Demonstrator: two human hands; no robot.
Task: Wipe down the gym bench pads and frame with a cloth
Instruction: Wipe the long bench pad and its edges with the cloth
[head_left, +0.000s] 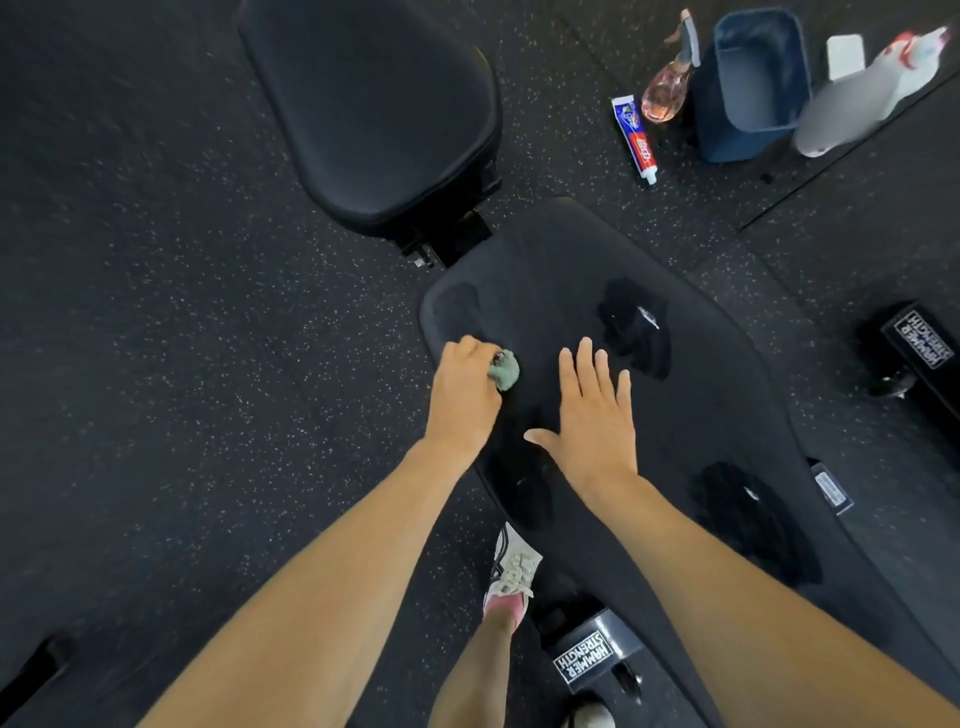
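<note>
Two hands are resting on the long pad (701, 415), the bigger of two black pads. The left hand (465, 395) is curling round one small green cloth (505, 370) and pressing it down near the pad's left edge. The right hand (592, 421) is lying flat just beside it, with its fingers spread and holding nothing. Two big dark patches are showing on the pad's right side. The short pad (374, 104) is sitting above, apart from the long one. Two frame feet (584, 662) with white letters are sticking out, one below and one at the right. One white shoe (511, 571) is standing on the speckled floor (182, 312). Far off on the floor are lying one toothpaste tube (635, 137), one pink spray bottle (667, 88), one blue bin (719, 130) and one white spray bottle (857, 98).
</note>
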